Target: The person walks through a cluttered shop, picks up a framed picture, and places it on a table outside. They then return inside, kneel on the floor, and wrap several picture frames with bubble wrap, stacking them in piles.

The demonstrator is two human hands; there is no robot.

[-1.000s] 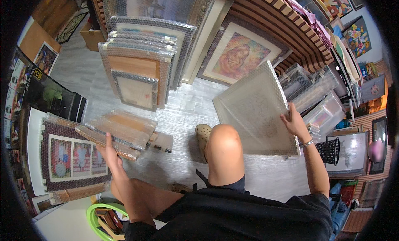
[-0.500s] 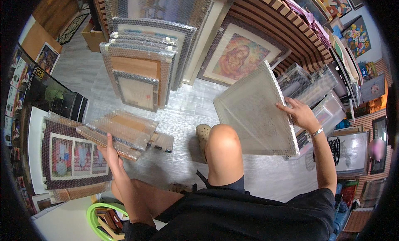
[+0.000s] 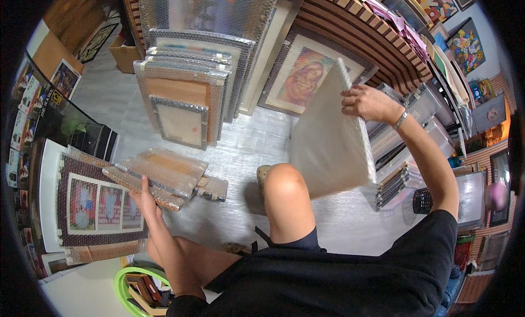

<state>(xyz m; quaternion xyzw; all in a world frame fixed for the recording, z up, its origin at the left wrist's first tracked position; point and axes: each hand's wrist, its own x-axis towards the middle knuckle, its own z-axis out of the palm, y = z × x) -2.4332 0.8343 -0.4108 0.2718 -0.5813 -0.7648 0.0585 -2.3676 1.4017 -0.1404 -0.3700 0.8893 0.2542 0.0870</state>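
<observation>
My right hand [image 3: 365, 102] is closed on the upper right edge of a large pale panel [image 3: 328, 139] wrapped in bubble wrap. The panel stands tilted, slightly blurred, and overlaps a framed colourful picture [image 3: 303, 79] leaning behind it. At the left, my left hand [image 3: 143, 196] rests against the near edge of several bubble-wrapped frames [image 3: 158, 169], its thumb up along the edge and its other fingers mostly hidden beneath. Beside that hand, a wrapped triple picture in a dark mount [image 3: 90, 207] leans upright.
Upright wrapped frames [image 3: 186, 87] lean in a row at the far middle. Right of the panel, more wrapped frames [image 3: 402, 183] stand stacked beside a black wire basket [image 3: 423, 201]. A lime-green tub [image 3: 123, 289] holds frame pieces at the lower left. My bent knee [image 3: 287, 191] is between the hands.
My right hand has moved up and left along with the large panel, which now stands more edge-on. Wrapped frames behind it at the right have come into view. My left hand stays about where it was.
</observation>
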